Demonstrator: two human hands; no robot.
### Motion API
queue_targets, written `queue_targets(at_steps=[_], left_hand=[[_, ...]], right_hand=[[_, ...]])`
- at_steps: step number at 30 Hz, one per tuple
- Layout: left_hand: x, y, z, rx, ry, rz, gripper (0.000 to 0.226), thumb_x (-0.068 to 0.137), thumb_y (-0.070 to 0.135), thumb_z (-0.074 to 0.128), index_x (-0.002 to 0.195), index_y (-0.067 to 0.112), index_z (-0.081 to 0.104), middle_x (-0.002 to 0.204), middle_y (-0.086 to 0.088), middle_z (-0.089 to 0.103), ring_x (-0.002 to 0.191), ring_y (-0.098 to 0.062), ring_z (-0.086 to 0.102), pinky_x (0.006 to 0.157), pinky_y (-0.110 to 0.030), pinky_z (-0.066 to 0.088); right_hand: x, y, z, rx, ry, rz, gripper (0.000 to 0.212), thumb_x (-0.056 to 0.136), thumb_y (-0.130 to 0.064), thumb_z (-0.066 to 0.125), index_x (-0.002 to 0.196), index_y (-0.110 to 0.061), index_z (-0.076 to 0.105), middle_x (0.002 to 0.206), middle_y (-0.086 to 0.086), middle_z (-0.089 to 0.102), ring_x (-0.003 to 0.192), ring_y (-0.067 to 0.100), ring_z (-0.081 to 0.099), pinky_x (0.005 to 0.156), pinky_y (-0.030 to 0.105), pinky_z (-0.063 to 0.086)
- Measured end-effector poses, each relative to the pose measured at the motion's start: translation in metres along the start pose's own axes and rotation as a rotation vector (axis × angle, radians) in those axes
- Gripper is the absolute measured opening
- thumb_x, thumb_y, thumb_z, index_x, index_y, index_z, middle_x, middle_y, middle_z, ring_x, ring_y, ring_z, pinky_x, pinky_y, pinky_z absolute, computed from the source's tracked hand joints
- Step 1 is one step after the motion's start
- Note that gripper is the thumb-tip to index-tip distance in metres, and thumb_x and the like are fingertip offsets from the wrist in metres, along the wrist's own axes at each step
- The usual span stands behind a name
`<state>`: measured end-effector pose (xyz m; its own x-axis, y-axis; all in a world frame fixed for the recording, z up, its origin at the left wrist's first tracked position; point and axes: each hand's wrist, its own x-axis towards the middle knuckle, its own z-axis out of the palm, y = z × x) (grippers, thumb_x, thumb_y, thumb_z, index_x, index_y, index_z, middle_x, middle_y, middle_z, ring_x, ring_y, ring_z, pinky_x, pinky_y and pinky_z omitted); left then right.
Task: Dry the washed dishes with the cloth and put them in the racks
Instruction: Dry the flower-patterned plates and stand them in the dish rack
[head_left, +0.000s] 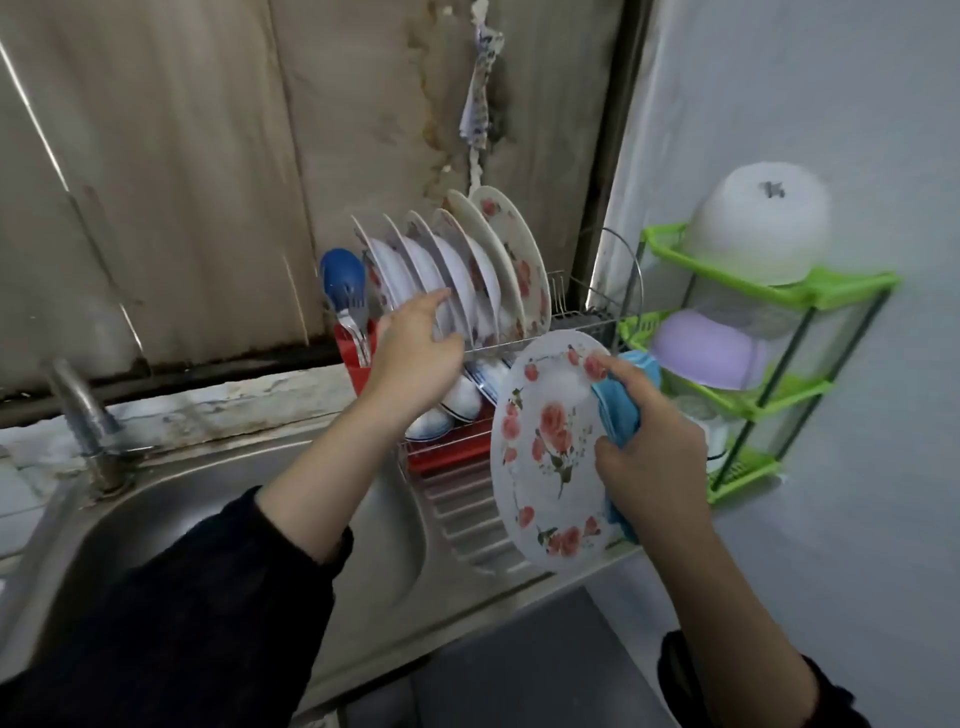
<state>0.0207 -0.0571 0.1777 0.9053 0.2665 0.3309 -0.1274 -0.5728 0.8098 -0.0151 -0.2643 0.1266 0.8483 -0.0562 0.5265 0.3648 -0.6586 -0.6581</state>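
Your left hand (415, 343) reaches to the upper tier of the wire dish rack (576, 318), fingers nearly straight and spread, the fingertips touching the rims of the upright plates (488, 270) without gripping any of them. Your right hand (652, 441) is closed around the right edge of a floral plate (545, 452), with a blue cloth (618, 410) bunched between palm and plate; the thumb presses on the plate's face and the forefinger lies along its upper rim. You hold that plate on edge in front of the rack's right half, above the ridged drainboard (467, 519), face towards you. About six plates stand in the rack, though their rims overlap and the count is not sure. At least three blue-rimmed bowls (462, 400) lie in the lower tier, partly hidden by your left wrist and by the held plate. A red cutlery holder (349, 349) on the rack's left end carries forks (356, 312) and one blue spoon (340, 275). To the right a green three-tier corner shelf (841, 291) bears one upturned white bowl (758, 228) on top and one upturned purple bowl (711, 353) on the middle tier. On the left are the steel sink (208, 519) and its tap (78, 410)
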Motion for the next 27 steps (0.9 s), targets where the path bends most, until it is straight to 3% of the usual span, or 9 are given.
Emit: queue_targets(at_steps=[1,3,10,13,15,18,21,27], left_hand=[[0.008,0.006,0.008,0.076,-0.024,0.050,0.059,0.091,0.012,0.050,0.147,0.023,0.038,0.152,-0.007,0.037,0.140,-0.033,0.032,0.117,-0.048,0.027],[0.022,0.018,0.023,0.196,-0.048,0.152,0.063,0.092,0.012,0.050,0.151,0.021,0.031,0.160,-0.004,0.021,0.148,-0.022,0.010,0.120,-0.041,0.010],[0.081,0.042,0.069,0.540,-0.058,0.443,0.068,0.093,0.010,0.044,0.155,0.024,0.018,0.164,0.000,-0.002,0.150,-0.021,-0.010,0.118,-0.044,-0.008],[0.107,0.041,0.087,0.685,-0.038,0.491,0.065,0.096,0.017,0.044,0.155,0.024,0.018,0.164,-0.001,-0.003,0.150,-0.023,-0.010,0.117,-0.047,-0.010],[0.122,0.037,0.093,0.748,-0.044,0.476,0.063,0.096,0.023,0.043,0.155,0.023,0.018,0.164,-0.002,0.000,0.150,-0.024,-0.008,0.119,-0.050,-0.010],[0.133,0.031,0.096,0.778,-0.033,0.458,0.059,0.095,0.026,0.043,0.152,0.019,0.027,0.162,-0.004,0.016,0.149,-0.027,0.006,0.119,-0.054,-0.007],[0.138,0.022,0.095,0.802,0.036,0.533,0.052,0.094,0.023,0.044,0.145,0.015,0.041,0.154,-0.004,0.033,0.143,-0.029,0.019,0.118,-0.056,-0.001],[0.149,0.002,0.094,0.878,0.113,0.669,0.047,0.092,0.027,0.041,0.135,0.015,0.056,0.143,-0.007,0.050,0.135,-0.035,0.037,0.115,-0.059,0.003]], right_hand=[[0.004,0.002,-0.004,-0.015,0.032,-0.007,0.069,0.078,-0.003,0.067,0.136,-0.039,0.052,0.099,0.010,0.063,0.078,0.023,0.057,0.070,0.033,0.048],[0.014,0.005,-0.011,-0.058,0.100,-0.032,0.063,0.083,-0.011,0.068,0.138,-0.037,0.051,0.097,0.010,0.060,0.080,0.024,0.056,0.070,0.029,0.043],[0.067,0.002,-0.028,-0.163,0.212,-0.113,0.055,0.091,-0.015,0.063,0.140,-0.037,0.049,0.095,0.006,0.048,0.075,0.022,0.046,0.065,0.025,0.027],[0.091,-0.002,-0.027,-0.161,0.235,-0.185,0.052,0.093,-0.025,0.065,0.140,-0.038,0.049,0.095,0.004,0.046,0.072,0.025,0.052,0.065,0.030,0.039],[0.107,-0.003,-0.025,-0.159,0.245,-0.211,0.059,0.090,-0.017,0.067,0.141,-0.039,0.048,0.097,0.005,0.048,0.075,0.026,0.055,0.065,0.031,0.044],[0.132,-0.002,-0.020,-0.180,0.309,-0.274,0.069,0.082,-0.004,0.068,0.140,-0.038,0.049,0.094,0.004,0.049,0.070,0.026,0.055,0.062,0.031,0.044],[0.157,0.000,-0.011,-0.163,0.331,-0.328,0.071,0.080,-0.002,0.068,0.139,-0.036,0.051,0.097,0.010,0.054,0.070,0.031,0.057,0.064,0.042,0.053],[0.200,0.011,0.009,-0.159,0.339,-0.417,0.073,0.075,0.002,0.069,0.138,-0.030,0.054,0.097,0.015,0.056,0.068,0.030,0.057,0.062,0.042,0.055]])
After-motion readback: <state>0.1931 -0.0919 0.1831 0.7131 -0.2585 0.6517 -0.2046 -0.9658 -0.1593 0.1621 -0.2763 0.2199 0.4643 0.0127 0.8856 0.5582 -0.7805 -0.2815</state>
